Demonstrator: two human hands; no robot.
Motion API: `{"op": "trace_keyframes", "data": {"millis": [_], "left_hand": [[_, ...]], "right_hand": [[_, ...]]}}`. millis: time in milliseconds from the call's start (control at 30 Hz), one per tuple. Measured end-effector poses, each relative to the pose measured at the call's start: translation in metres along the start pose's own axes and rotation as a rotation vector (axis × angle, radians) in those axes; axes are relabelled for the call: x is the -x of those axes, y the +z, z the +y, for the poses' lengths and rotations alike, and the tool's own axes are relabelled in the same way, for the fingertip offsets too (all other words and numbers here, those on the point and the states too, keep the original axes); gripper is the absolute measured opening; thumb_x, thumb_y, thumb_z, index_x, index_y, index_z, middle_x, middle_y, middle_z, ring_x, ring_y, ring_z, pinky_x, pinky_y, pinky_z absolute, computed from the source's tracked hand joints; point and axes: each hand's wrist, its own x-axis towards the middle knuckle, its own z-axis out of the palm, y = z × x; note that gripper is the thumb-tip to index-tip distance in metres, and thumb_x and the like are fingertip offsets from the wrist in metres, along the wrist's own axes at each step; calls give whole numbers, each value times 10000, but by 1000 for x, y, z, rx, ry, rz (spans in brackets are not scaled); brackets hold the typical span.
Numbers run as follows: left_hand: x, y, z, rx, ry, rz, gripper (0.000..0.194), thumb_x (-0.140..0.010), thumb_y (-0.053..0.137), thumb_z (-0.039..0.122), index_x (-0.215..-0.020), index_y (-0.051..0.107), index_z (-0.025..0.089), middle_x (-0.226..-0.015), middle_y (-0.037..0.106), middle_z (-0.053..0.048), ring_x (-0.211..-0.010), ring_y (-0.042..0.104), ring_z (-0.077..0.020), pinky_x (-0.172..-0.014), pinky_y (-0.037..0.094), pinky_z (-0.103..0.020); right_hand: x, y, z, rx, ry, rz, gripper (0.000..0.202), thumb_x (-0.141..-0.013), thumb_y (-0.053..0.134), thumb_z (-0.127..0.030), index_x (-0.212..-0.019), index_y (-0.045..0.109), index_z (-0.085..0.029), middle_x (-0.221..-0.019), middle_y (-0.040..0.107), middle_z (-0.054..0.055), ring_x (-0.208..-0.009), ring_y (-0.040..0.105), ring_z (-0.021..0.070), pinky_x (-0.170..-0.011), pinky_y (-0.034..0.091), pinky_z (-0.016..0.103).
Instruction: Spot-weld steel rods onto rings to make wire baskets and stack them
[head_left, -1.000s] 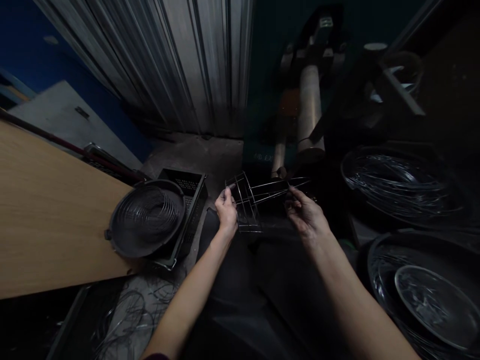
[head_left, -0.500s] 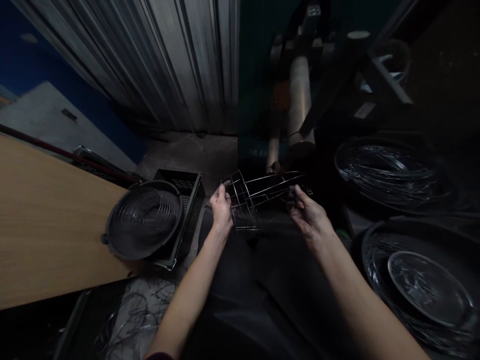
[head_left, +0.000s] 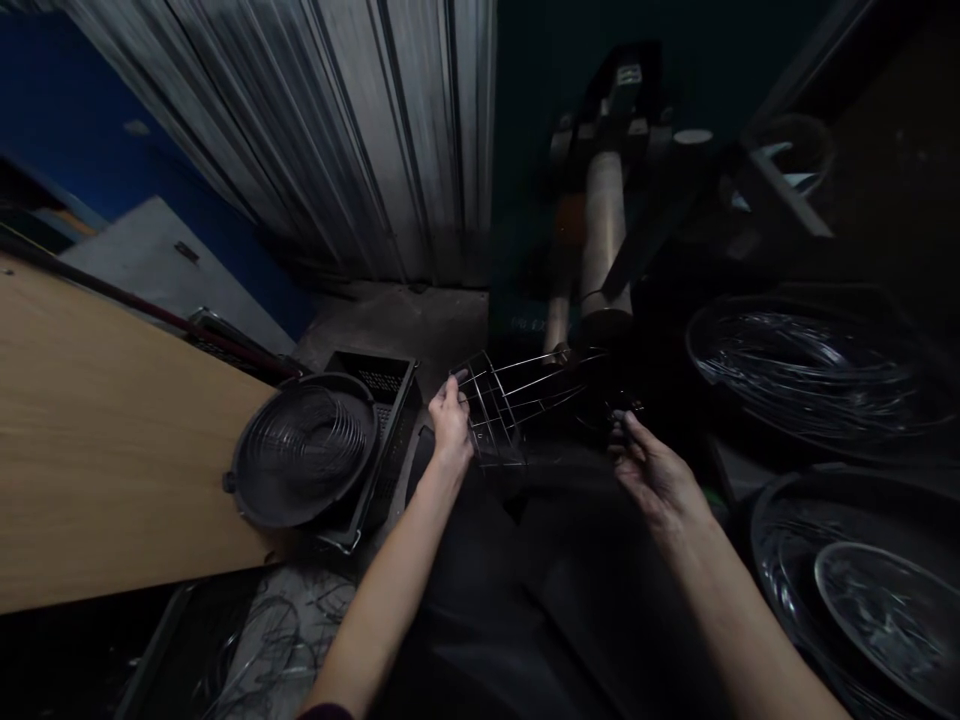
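My left hand [head_left: 452, 422] is closed on the left end of a wire rack [head_left: 496, 400], a frame of thin crossed metal rods held in front of me. The rack's far end reaches under the metal arms of a machine [head_left: 606, 235], where darkness hides how it sits. To the right, my right hand [head_left: 651, 465] is apart from the rack, its thumb and fingers pinched together. A small dark piece with bright glints shows at its fingertips; its kind is too dark to tell.
At left, a round black tub [head_left: 304, 450] with coiled wire rests on a dark plastic crate [head_left: 397, 400] beside a wooden board [head_left: 112, 440]. Two large tubs stand at right: one with wire pieces [head_left: 795, 360], one holding a smaller bowl [head_left: 885, 590]. Corrugated metal [head_left: 360, 130] rises behind.
My right hand has drawn away from the rack, to the right and toward me. My left hand keeps its hold on the rack. The whole view has shifted slightly.
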Motion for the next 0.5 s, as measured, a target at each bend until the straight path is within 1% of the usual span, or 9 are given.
{"op": "trace_keyframes", "data": {"millis": [67,167,267,333,367,433,500], "left_hand": [[0,0,1,-22,1,-4,272,-862,563,304,-970,674,81,-492,248,99,-391,191,-19,-408,103,-181],[-2,-1,2,-49,39,3,262,-874,543,291,-958,679,84,-496,280,90,-395,206,-15,-402,113,-176],[-3,-1,-1,-54,63,-14,275,-872,547,317,-949,683,91,-498,293,86,-397,210,-16,-399,126,-176],[-1,-4,-8,-40,67,-16,292,-865,560,352,-946,679,98,-509,293,87,-399,211,-16,-400,134,-178],[3,-6,-11,-30,69,-4,300,-859,569,370,-941,676,102,-516,295,87,-401,214,-17,-402,140,-178],[12,-12,-19,-9,76,42,312,-841,592,402,-924,669,111,-523,296,89,-408,229,-19,-409,155,-177],[27,-21,-21,-8,87,65,336,-824,606,436,-915,667,119,-517,282,92,-414,236,-25,-412,165,-178]], "right_hand": [[0,-1,-2,6,3,7,109,-754,701,-78,-696,639,-146,-658,614,-35,-495,556,35,-401,448,104],[2,-3,-6,-2,-3,-4,101,-742,706,-92,-699,636,-149,-653,607,-38,-500,548,37,-402,438,109],[4,-17,-8,27,-40,-13,68,-715,710,-120,-736,656,-155,-649,600,-36,-523,548,43,-411,424,113],[3,-37,-7,103,-100,-5,134,-660,742,-178,-773,670,-168,-649,596,-36,-532,542,55,-421,420,126],[1,-50,-6,165,-155,6,190,-632,756,-225,-797,674,-176,-663,602,-33,-543,544,64,-434,425,139],[-8,-78,-3,367,-320,42,287,-599,757,-335,-834,677,-189,-725,630,-14,-607,573,103,-503,468,193],[-21,-104,-2,655,-521,95,307,-626,701,-420,-837,671,-199,-801,658,24,-733,616,172,-640,512,288]]}}
